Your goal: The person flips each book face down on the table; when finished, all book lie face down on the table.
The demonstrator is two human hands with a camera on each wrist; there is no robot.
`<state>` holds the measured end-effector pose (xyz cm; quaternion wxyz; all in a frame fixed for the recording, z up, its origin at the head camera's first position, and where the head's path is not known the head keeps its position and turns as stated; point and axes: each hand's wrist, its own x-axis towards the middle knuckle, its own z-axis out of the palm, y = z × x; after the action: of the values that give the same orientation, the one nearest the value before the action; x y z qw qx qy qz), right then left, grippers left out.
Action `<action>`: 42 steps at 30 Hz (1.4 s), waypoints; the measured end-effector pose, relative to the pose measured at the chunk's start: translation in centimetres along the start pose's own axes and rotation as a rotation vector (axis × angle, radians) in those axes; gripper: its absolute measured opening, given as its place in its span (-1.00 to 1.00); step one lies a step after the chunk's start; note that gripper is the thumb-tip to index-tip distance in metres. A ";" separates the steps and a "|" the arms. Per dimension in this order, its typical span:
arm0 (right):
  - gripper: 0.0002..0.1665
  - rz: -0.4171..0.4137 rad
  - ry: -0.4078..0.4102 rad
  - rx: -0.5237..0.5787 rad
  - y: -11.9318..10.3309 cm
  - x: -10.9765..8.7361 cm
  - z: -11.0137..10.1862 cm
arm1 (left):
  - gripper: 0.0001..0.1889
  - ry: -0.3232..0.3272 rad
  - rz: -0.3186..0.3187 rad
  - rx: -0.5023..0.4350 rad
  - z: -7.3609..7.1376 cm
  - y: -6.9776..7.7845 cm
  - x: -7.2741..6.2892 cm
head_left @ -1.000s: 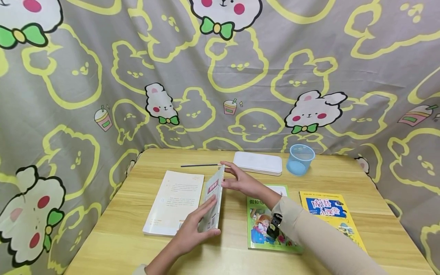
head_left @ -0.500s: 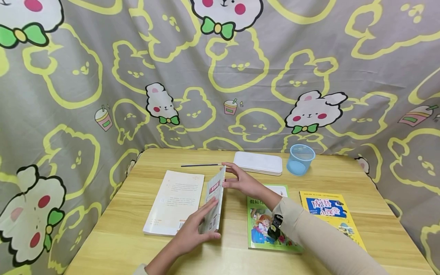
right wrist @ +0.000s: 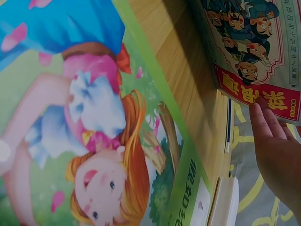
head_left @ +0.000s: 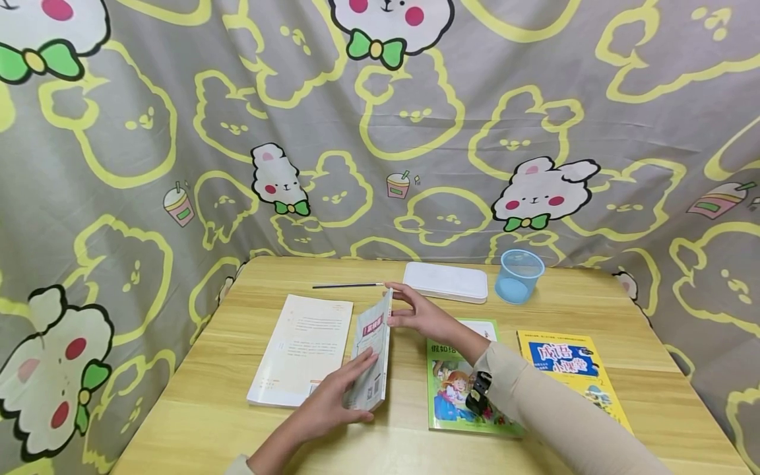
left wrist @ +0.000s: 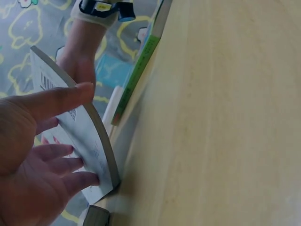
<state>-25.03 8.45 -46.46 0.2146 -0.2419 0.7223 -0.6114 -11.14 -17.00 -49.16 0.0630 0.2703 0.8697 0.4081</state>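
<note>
A thin, pale book [head_left: 371, 340] stands steeply tilted between my two hands above the middle of the table. Its back cover, with a red title block and a barcode, faces left. My left hand [head_left: 325, 402] grips the near end; in the left wrist view its thumb [left wrist: 70, 99] crosses the near edge while the fingers touch the back cover. At the far upper corner my right hand [head_left: 423, 318] holds the book by its spine side. The right wrist view shows those fingers against the front cover [right wrist: 256, 42], which has cartoon figures and a red band.
Left of the hands lies a white book [head_left: 305, 343]. A green picture book [head_left: 454, 389] and a yellow book [head_left: 594, 382] lie under the right forearm. Behind are a thin dark rod [head_left: 347, 285], a white case [head_left: 445, 281] and a blue tub [head_left: 519, 277].
The pale book has shifted slightly to the right and leans a little more, showing more of its back cover. Both hands have moved slightly with it.
</note>
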 end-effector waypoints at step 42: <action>0.10 0.028 0.055 -0.507 2.7 -2.6 -2.7 | -0.20 -0.113 -0.095 0.343 1.9 1.2 0.7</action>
<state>-24.87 12.53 -48.63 0.1358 -0.2611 0.8613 -0.4142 -10.62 -14.74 -49.47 0.0840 0.2581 0.9334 0.2348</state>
